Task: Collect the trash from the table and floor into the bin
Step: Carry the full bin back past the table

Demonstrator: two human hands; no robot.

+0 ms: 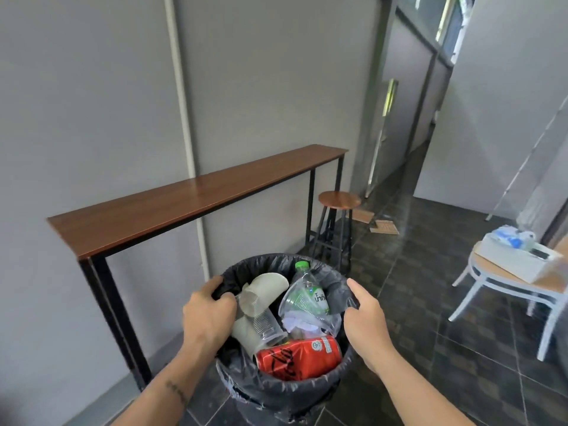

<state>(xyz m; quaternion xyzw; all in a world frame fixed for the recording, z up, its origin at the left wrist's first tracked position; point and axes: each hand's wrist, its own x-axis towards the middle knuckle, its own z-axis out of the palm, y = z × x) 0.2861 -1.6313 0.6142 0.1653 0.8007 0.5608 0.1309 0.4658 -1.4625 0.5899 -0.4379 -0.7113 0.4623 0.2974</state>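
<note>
A round bin [285,392] lined with a black bag is right in front of me, lifted off the dark tiled floor. My left hand [207,312] grips its left rim and my right hand [364,315] grips the right rim. Inside lie a red can [299,358], a clear plastic bottle with a green cap [302,290], crushed paper cups [264,292], a clear plastic cup [266,324] and crumpled paper. The long brown table [190,195] stands against the grey wall beyond the bin, its top bare.
A round wooden stool [338,201] stands at the table's far end. Flat cardboard pieces [384,227] lie on the floor behind it. At right, a white chair [507,287] carries a white box with a plastic bag. A corridor opens behind.
</note>
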